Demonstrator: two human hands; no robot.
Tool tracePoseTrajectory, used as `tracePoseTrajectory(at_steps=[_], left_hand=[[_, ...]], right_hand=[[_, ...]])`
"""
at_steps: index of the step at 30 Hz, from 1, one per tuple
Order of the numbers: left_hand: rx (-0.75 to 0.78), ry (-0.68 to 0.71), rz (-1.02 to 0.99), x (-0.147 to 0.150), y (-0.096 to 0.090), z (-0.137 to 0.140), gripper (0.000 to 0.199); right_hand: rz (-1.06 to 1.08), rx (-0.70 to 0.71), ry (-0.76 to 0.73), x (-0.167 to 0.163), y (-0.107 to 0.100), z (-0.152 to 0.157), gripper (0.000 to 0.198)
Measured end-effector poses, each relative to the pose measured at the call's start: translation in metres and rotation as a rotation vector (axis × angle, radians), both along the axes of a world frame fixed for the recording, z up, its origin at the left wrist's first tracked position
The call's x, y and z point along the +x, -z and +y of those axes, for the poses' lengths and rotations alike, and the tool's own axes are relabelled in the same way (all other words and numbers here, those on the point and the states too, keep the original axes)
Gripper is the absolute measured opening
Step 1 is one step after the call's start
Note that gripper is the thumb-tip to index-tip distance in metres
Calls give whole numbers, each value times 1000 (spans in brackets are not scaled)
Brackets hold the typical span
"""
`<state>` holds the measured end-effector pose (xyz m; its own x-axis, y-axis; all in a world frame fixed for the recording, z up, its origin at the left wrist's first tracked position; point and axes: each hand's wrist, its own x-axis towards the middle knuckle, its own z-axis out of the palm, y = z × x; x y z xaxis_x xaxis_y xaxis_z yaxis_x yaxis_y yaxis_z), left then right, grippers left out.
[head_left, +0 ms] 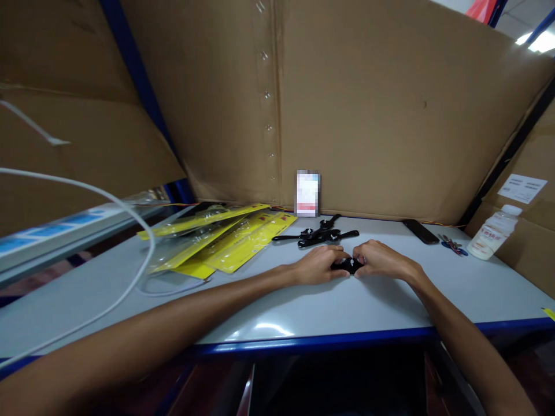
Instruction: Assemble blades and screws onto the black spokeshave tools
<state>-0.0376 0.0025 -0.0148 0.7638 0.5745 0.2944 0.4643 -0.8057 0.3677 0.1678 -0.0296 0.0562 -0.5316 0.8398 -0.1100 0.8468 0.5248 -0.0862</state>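
Between my two hands is a black spokeshave (350,266), held low over the grey tabletop (321,309). My left hand (319,265) is closed round its left end, and my right hand (380,260) grips the right end with bent fingers. Only the middle of the tool shows, with a small bright screw or fitting; its handles are hidden by my fingers. Just behind my hands lies a small heap of similar black spokeshaves (323,236), crossing one another.
Yellow-backed clear blister packs (243,245) are piled on the left. A white cable (150,242) loops near my left forearm. At the back leans a blurred phone-like screen (307,193). A black phone-shaped slab (420,231), keys (453,245) and a bottle (494,234) stand right.
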Motion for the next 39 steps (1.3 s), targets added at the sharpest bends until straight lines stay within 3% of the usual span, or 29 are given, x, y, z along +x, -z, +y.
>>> tracePoseTrajectory(at_steps=[26, 33, 35, 39], left_hand=[[-10, -8, -2, 0, -2, -1, 33], [-12, -19, 16, 0, -4, -3, 33], [-5, -19, 19, -1, -4, -2, 31], [21, -19, 20, -1, -3, -2, 25]], right_hand=[[-48, 13, -11, -1, 3, -1, 17], [126, 58, -50, 11, -2, -4, 44], [168, 64, -61, 10, -6, -7, 37], [153, 4, -117, 1, -8, -12, 3]])
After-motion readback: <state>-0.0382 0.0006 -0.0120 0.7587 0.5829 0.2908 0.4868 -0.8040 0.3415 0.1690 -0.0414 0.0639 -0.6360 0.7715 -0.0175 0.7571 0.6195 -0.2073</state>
